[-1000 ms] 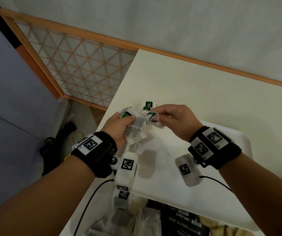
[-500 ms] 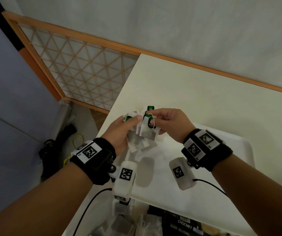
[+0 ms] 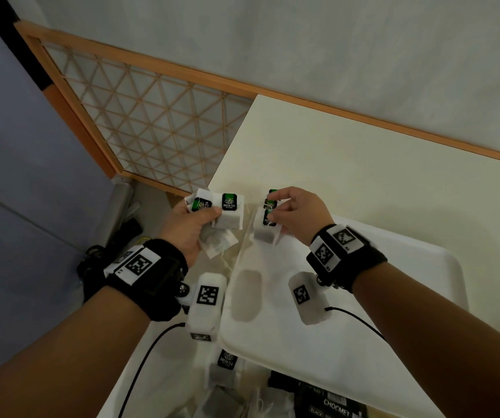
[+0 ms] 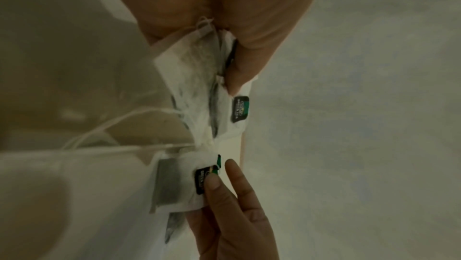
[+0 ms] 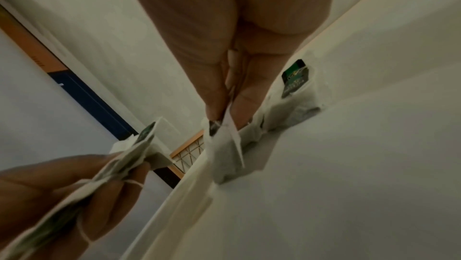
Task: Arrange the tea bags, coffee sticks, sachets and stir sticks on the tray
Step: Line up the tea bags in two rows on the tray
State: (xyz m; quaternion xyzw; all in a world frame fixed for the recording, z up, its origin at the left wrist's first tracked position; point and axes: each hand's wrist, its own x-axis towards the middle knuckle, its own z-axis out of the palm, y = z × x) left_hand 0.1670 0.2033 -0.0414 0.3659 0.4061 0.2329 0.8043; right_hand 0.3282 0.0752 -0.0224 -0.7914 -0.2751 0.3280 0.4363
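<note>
Your left hand (image 3: 186,229) gripped a fanned bunch of green tea bags (image 3: 223,215) off the white tray's (image 3: 423,297) far-left corner; your right hand (image 3: 298,218) pinched one tea bag (image 3: 265,230) over that corner. Light, limp and tangle-prone on their strings, they were probably best held by the paper tag.

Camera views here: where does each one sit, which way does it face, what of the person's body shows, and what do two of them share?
Head: above, looking down at the tray and table; both forearms, left hand, right hand.
Left wrist: along the left hand toward its tea bags; right fingers enter below.
Right wrist: along the right hand toward its pinched tea bag; left hand at lower left.
Shared: both wrist views show both hands' tea bags.
</note>
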